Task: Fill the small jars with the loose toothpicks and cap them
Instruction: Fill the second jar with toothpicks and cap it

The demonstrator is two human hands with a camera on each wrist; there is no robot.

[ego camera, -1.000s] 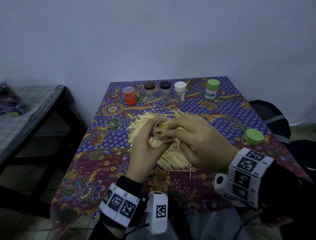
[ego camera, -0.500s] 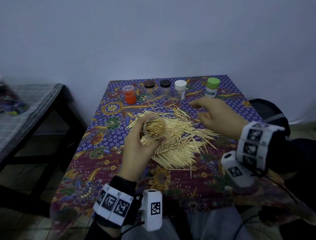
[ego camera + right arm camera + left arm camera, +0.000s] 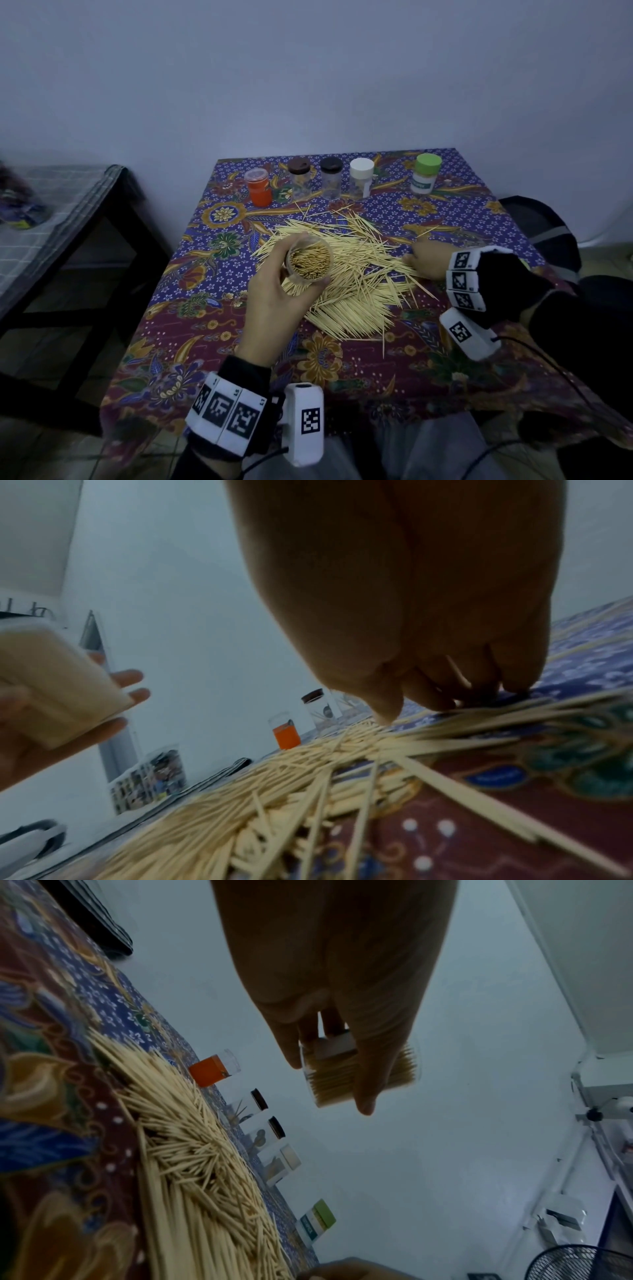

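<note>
My left hand (image 3: 305,260) grips a clear uncapped jar (image 3: 311,265) packed with upright toothpicks, lifted above the left side of the loose toothpick pile (image 3: 356,284). The left wrist view shows thumb and fingers (image 3: 365,1102) wrapped round the jar (image 3: 400,1069). My right hand (image 3: 423,262) is down on the pile's right edge. In the right wrist view its curled fingertips (image 3: 416,710) touch the sticks, and one toothpick (image 3: 455,669) shows between two fingers. The jar (image 3: 58,680) appears at that view's left.
Along the table's far edge stand an orange jar (image 3: 258,188), two dark-lidded jars (image 3: 301,180) (image 3: 331,178), a white-lidded jar (image 3: 361,178) and a green-lidded one (image 3: 426,173). A dark side table (image 3: 68,219) is left; a black bag (image 3: 541,226) is right.
My right hand left the jar mouth, reached toward the far jars, then came back down onto the pile's right edge. My left hand lifted the filled jar slightly.
</note>
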